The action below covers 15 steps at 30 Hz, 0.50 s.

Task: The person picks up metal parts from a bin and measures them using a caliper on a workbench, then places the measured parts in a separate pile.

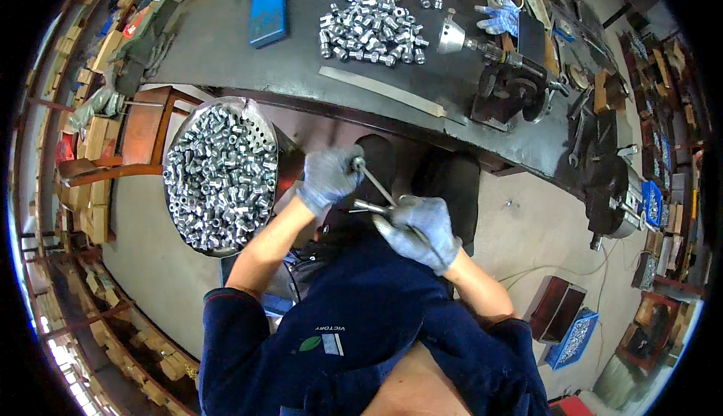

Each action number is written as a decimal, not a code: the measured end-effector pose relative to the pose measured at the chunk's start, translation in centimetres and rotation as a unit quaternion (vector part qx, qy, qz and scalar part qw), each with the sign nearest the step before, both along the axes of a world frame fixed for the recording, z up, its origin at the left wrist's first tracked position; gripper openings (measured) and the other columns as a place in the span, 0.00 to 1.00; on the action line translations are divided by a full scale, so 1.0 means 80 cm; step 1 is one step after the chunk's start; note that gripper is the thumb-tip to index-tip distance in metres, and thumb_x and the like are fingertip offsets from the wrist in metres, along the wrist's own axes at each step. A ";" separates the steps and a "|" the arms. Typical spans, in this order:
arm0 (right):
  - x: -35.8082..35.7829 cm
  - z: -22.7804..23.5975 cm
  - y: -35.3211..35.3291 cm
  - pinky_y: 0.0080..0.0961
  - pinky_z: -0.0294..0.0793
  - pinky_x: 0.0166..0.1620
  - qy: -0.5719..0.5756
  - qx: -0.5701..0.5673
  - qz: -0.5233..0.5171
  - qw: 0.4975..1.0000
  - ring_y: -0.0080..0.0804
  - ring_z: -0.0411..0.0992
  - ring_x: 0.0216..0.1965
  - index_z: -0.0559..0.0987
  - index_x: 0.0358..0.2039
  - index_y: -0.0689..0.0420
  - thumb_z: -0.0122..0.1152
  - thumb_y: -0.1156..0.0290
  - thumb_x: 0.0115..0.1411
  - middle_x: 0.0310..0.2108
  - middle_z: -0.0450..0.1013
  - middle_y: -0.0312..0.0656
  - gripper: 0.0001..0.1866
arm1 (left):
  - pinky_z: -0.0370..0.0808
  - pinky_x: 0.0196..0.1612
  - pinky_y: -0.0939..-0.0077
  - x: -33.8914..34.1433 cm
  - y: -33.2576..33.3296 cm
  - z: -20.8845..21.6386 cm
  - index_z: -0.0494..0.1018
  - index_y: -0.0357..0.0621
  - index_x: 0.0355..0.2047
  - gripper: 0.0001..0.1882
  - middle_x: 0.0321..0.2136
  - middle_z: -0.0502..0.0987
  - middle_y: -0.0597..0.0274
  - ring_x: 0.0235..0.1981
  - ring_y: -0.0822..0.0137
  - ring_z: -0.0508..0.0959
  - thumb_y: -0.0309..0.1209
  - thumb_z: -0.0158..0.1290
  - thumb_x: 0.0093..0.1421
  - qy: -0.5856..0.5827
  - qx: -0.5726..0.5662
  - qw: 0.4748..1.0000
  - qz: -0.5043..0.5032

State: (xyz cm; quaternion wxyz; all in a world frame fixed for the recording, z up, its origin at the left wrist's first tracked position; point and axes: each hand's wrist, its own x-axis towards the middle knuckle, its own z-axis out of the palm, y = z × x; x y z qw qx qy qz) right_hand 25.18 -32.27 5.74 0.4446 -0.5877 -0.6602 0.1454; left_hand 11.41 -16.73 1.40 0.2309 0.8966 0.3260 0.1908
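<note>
My left hand, in a grey-blue glove, is closed round a small metal fitting above my lap. My right hand, gloved alike, grips a thin metal rod tool. The rod's far tip meets the fitting. A short shiny metal piece sticks out beside my right fingers; what it belongs to I cannot make out. Left of my hands stands a round perforated metal basket heaped with metal fittings. More fittings lie piled on the dark workbench ahead.
A flat metal file lies along the bench's near edge, with a blue case farther back. At the bench's right sits a chuck on a spindle fixture. A wooden chair stands left, and a blue crate is on the floor.
</note>
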 end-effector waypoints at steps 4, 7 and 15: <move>0.024 0.023 -0.031 0.31 0.65 0.19 0.001 -0.043 -0.105 0.994 0.40 0.67 0.14 0.68 0.09 0.52 0.68 0.66 0.45 0.12 0.65 0.41 0.17 | 0.74 0.28 0.58 0.026 0.063 -0.010 0.76 0.51 0.27 0.09 0.20 0.77 0.55 0.25 0.52 0.78 0.38 0.55 0.45 0.101 0.037 0.994 0.014; 0.033 0.026 -0.049 0.30 0.64 0.19 0.036 -0.003 -0.115 0.993 0.40 0.66 0.15 0.66 0.09 0.52 0.69 0.68 0.41 0.12 0.64 0.42 0.18 | 0.74 0.38 0.59 0.073 0.103 0.000 0.76 0.47 0.33 0.15 0.29 0.78 0.53 0.34 0.52 0.78 0.40 0.56 0.47 0.127 0.055 0.990 0.015; 0.017 0.004 -0.060 0.30 0.64 0.20 0.090 -0.047 -0.063 0.993 0.41 0.66 0.15 0.68 0.10 0.52 0.69 0.69 0.42 0.13 0.65 0.44 0.15 | 0.74 0.42 0.65 0.195 0.197 0.038 0.76 0.44 0.40 0.21 0.35 0.78 0.49 0.35 0.53 0.78 0.40 0.58 0.47 -0.058 0.020 0.998 -0.004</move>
